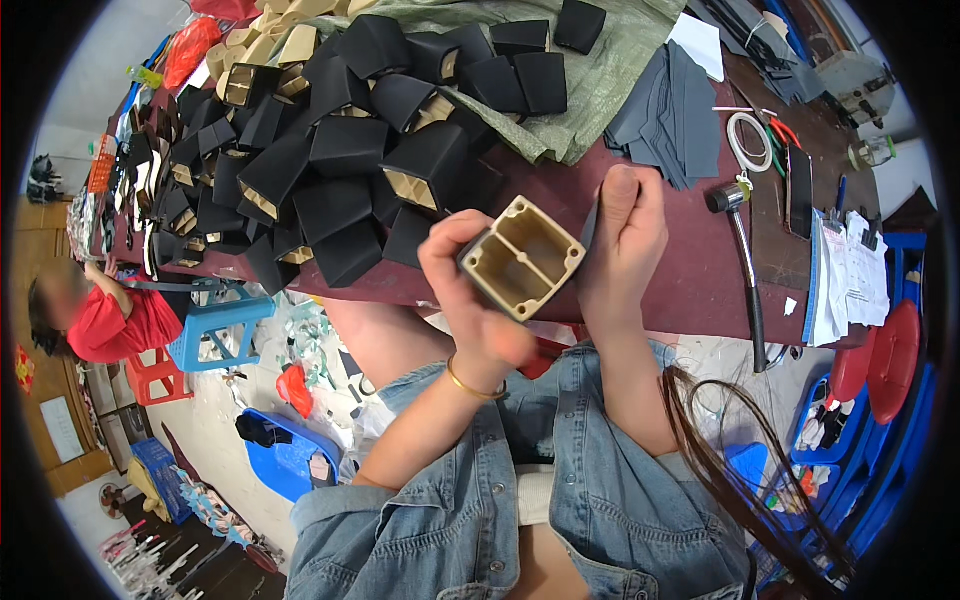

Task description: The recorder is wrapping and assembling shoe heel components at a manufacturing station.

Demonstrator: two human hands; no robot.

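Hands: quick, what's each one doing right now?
Left hand: closed around the two-compartment beige box.
Right hand: pressed against the box's dark-covered side, gripping it.

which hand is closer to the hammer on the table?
Right. The right hand presses the side of the two-cell box, a short way left of the hammer. The left hand grips the box's far side, further from it.

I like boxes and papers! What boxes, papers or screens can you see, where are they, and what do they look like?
Small box: in both hands, beige inside, two compartments, black outside.
Heap of boxes: table's left, black with beige insides.
Stack of papers: table's right edge, white printed sheets.
Phone: beside the papers, flat, dark screen.
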